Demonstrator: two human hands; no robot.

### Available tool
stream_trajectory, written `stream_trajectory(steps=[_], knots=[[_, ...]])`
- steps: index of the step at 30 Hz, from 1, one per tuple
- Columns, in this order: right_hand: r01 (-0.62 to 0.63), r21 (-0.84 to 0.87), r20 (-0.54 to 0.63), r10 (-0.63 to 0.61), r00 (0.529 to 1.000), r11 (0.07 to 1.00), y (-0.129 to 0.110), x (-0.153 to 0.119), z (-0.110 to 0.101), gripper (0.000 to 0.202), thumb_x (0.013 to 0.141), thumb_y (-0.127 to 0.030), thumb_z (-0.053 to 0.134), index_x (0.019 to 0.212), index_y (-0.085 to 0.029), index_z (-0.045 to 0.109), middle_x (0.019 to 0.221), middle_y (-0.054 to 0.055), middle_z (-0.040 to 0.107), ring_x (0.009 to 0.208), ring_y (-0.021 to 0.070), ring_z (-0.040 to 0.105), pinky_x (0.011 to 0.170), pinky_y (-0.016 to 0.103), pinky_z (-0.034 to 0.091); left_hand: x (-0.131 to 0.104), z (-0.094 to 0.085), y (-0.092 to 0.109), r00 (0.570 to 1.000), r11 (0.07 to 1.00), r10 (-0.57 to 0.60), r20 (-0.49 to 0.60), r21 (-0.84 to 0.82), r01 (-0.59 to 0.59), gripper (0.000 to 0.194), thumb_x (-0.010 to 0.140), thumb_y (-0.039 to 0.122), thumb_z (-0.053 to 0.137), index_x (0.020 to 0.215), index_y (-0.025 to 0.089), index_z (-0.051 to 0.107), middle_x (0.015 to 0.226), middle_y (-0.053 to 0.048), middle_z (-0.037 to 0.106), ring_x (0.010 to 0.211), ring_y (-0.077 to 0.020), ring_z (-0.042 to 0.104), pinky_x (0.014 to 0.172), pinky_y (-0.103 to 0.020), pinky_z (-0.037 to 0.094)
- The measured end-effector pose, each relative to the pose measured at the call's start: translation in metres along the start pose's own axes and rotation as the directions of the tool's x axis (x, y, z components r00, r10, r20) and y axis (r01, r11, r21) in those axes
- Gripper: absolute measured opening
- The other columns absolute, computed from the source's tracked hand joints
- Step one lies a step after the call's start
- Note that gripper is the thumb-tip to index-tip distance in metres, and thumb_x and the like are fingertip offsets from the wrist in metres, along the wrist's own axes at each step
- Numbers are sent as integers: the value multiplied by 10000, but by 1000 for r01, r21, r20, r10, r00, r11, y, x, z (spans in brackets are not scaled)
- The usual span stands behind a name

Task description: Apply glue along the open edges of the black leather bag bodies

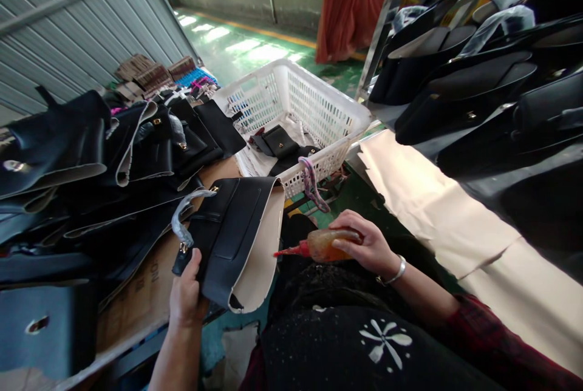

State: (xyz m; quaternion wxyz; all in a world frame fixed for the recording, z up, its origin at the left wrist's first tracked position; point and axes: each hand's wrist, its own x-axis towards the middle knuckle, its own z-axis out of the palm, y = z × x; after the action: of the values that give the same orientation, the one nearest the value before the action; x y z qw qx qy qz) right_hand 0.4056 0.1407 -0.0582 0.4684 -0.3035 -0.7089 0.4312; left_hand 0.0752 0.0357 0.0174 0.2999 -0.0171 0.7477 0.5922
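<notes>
My left hand (pixel 186 291) grips a black handbag (pixel 239 221) by its top end, thumb on the near face. The bag lies tilted, its open beige-lined edge turned to the right; a clear plastic wrap covers its handle (pixel 182 221). In my right hand (pixel 364 242) is a squeeze glue bottle (pixel 330 245) with amber contents and a red nozzle. The nozzle tip points left, close to the bag's raw edge; whether it touches I cannot tell. My right fingers wrap round the bottle's body.
A white plastic basket (pixel 328 84) with small black pieces stands ahead. Black bag parts (pixel 150 154) pile up on the left table, over cardboard (pixel 141 300). More black bags (pixel 464 87) fill a rack at right, beside beige sheets (pixel 455 221).
</notes>
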Motion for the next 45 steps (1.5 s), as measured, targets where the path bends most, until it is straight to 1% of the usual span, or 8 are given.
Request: stream_trajectory(steps=[8, 14, 19, 25, 28, 34, 37, 45], knots=[[19, 27, 53, -20, 998, 999, -13, -8, 4, 212, 911, -392, 729, 1005, -203, 714, 832, 56, 649, 728, 191, 633, 632, 303, 527, -5, 3, 2, 1000, 1000, 17, -25, -14, -18, 230, 905, 146, 645, 1111, 114, 742, 931, -73, 777, 882, -218, 758, 873, -332, 617], [78, -96, -40, -82, 996, 992, -9, 0, -3, 155, 880, -251, 737, 1026, -216, 703, 882, 62, 666, 750, 191, 648, 617, 289, 544, -2, 2, -1, 999, 999, 18, 33, -44, -17, 212, 934, 155, 617, 1100, 107, 740, 1106, -105, 765, 1078, -236, 723, 963, -339, 578], [55, -158, -110, -73, 991, 986, 0, 6, -3, 137, 870, -262, 740, 989, -210, 697, 864, 61, 663, 749, 200, 643, 643, 312, 561, -8, 5, 3, 999, 997, 28, 44, -78, -25, 207, 937, 138, 605, 1088, 110, 744, 1020, -91, 780, 1001, -245, 747, 954, -386, 589], [29, -61, -55, -32, 998, 998, -2, -10, 5, 159, 890, -312, 733, 1006, -207, 706, 872, 65, 666, 751, 200, 650, 633, 301, 554, -5, 3, -2, 998, 998, 59, 17, -22, -59, 194, 892, 143, 643, 1060, 120, 736, 1041, -97, 764, 1106, -263, 709, 1024, -410, 538], [-2, -15, -18, 2, 1000, 1000, -9, -20, 7, 177, 889, -347, 742, 996, -208, 714, 856, 66, 668, 751, 206, 647, 643, 309, 546, -3, 3, -4, 997, 997, 67, 23, -42, -66, 185, 877, 147, 657, 1045, 127, 733, 1024, -92, 760, 1089, -269, 713, 1017, -431, 543], [-87, 92, 52, 82, 995, 992, -23, -34, 14, 227, 897, -422, 739, 971, -208, 719, 841, 63, 668, 739, 202, 639, 641, 307, 533, -1, 2, -7, 990, 991, 125, 72, -64, -121, 195, 867, 172, 696, 1052, 125, 735, 1072, -91, 755, 1126, -245, 691, 1051, -383, 516], [-95, 110, 70, 87, 994, 989, -26, -37, 15, 235, 900, -439, 737, 966, -215, 717, 834, 54, 666, 739, 195, 637, 643, 298, 531, 0, 1, -10, 987, 990, 130, 90, -73, -123, 176, 872, 187, 688, 1032, 128, 732, 1064, -97, 753, 1139, -262, 685, 1054, -409, 514], [-3, -71, -32, 1, 999, 997, -17, -32, 5, 175, 885, -332, 734, 1012, -213, 712, 868, 72, 661, 753, 203, 640, 624, 306, 545, 5, -2, -18, 962, 973, 230, 147, -70, -221, 259, 833, 248, 744, 1072, 147, 728, 1020, -68, 750, 1260, -266, 617, 1122, -395, 446]])
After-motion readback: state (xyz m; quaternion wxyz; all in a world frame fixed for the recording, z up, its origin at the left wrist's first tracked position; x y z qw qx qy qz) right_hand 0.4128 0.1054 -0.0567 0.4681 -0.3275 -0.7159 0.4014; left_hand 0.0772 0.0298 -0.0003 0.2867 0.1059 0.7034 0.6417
